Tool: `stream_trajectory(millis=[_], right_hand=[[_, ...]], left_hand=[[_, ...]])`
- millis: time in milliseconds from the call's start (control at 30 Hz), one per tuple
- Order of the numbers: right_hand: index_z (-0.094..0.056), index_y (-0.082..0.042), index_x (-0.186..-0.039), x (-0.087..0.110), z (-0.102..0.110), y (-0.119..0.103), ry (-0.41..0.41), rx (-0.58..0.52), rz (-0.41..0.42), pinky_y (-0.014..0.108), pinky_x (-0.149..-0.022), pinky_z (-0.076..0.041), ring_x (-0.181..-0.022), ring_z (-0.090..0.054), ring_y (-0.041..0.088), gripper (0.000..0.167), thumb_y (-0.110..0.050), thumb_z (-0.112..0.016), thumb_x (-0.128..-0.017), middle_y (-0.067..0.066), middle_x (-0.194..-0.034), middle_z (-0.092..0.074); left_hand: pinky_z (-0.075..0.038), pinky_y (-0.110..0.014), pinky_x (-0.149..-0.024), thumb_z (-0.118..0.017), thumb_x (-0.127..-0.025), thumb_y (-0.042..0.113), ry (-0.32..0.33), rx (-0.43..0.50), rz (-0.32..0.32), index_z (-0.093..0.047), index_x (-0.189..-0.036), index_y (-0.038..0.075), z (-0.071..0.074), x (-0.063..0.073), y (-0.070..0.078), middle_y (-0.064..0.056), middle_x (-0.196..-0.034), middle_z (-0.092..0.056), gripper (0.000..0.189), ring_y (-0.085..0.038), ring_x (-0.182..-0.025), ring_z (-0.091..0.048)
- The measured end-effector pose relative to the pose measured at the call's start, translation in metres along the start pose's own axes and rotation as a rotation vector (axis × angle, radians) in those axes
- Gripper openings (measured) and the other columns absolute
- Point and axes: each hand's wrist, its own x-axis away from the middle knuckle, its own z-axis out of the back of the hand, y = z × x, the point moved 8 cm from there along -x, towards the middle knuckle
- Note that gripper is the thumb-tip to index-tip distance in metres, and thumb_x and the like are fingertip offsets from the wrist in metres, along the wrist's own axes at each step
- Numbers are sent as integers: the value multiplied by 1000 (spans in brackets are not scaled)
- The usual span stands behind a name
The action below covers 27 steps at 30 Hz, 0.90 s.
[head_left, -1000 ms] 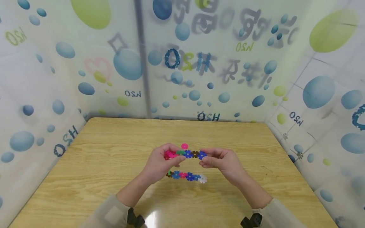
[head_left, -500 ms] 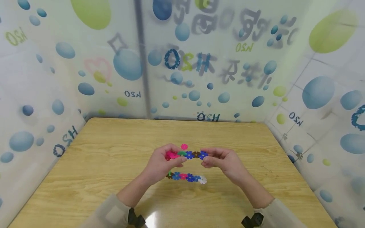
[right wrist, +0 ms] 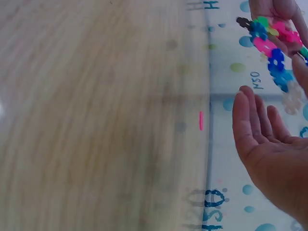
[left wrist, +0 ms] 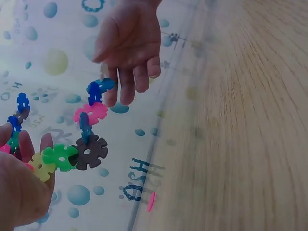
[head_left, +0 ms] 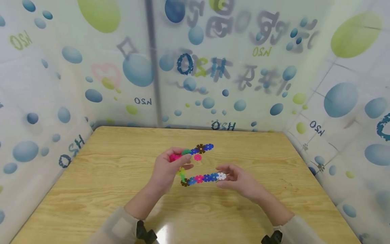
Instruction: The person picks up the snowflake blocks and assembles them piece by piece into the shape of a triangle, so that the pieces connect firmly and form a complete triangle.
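Note:
A chain of flower-shaped interlocking plastic discs (head_left: 207, 178) is bent into a U, in pink, green, blue, brown, yellow and white. Its pink and green stretch is pinched by my left hand (head_left: 164, 171), which holds the chain above the table. One arm of the chain, ending in a blue disc (head_left: 209, 146), points away to the right. The nearer arm ends in a white disc (right wrist: 292, 98). Around that white end my right hand (head_left: 243, 183) is spread, fingers fairly straight and thumb apart. Whether it touches the disc cannot be made out.
A loose pink disc (head_left: 197, 157) lies on the wooden table (head_left: 122, 169) beyond the hands. Patterned curtains (head_left: 195, 84) with bubble prints stand along the back and both sides of the table.
My right hand has let go of the chain's blue end and moved nearer, to the white end. The left hand has turned the chain, swinging the blue end up and away.

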Motion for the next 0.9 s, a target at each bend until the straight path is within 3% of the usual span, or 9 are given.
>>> stream_trajectory(millis=[133,267,433,567,700,900], right_hand=[[-58,-6,-144,-1,-8,1,-24,-87,4,47,-102,-64,-119,-73,39,52,-32,-79,-104,20,-133,-71],[-62,-4,-135,-2,-5,-7,30,-149,71,46,-99,-64,-112,-73,40,38,-27,-74,-107,12,-116,-75],[-64,-2,-137,0,1,-20,114,-183,107,42,-96,-65,-106,-72,31,38,-25,-72,-108,7,-110,-74],[-65,-1,-139,0,6,-26,160,-153,121,40,-94,-65,-104,-71,28,42,-28,-73,-108,6,-108,-72],[-67,-3,-137,0,13,-32,172,-122,135,35,-90,-64,-97,-68,23,38,-28,-72,-108,4,-105,-68],[-68,-5,-138,-1,16,-41,150,-108,151,29,-83,-60,-92,-63,20,36,-23,-72,-108,3,-102,-64]], left_hand=[[-66,-48,-99,-75,-106,14,7,85,20,-73,-116,8,-1,-2,-3,-2,-102,-79,13,-21,-100,-79],[-65,-47,-101,-73,-108,21,22,127,70,-73,-117,10,-2,-2,-11,-2,-108,-78,14,-25,-110,-79],[-62,-39,-103,-73,-108,22,58,55,90,-78,-110,15,-3,0,-15,2,-104,-78,9,-19,-103,-77],[-59,-35,-97,-76,-106,21,44,-30,89,-80,-106,18,-1,0,-18,6,-99,-78,6,-17,-99,-74],[-62,-32,-98,-73,-108,23,-39,-122,108,-76,-121,10,-3,1,-20,0,-108,-76,18,-19,-101,-78],[-65,-38,-100,-58,-116,27,-271,-294,98,-57,-154,16,-17,6,-20,-17,-132,-72,40,-27,-110,-79]])
